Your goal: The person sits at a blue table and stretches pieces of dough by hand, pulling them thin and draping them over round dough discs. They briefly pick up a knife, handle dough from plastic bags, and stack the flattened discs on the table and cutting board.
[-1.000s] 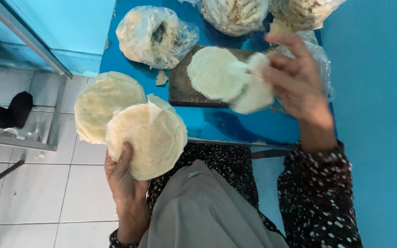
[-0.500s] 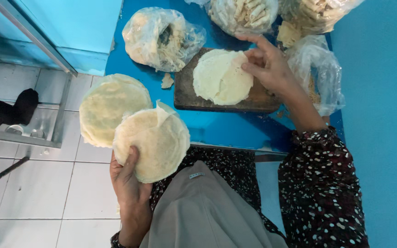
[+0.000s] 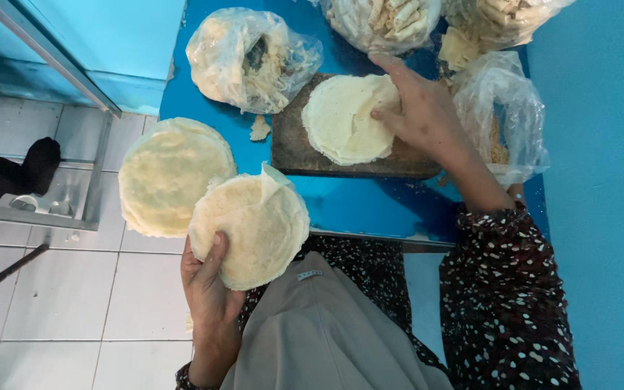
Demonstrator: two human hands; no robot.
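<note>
Left hand (image 3: pixel 211 285) is gripping a stack of wrappers (image 3: pixel 250 231), thumb on top, fingers curled under. Right hand (image 3: pixel 420 115) is open, fingers flat on the single wrapper (image 3: pixel 344 119) lying on the board (image 3: pixel 290 148). I'd say press light and smooth outward, or it'll tear.

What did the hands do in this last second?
The right hand brought a thin round wrapper down from the air onto the wooden board and now presses it flat. The left hand kept holding its stack of wrappers; the bags stayed put.
</note>
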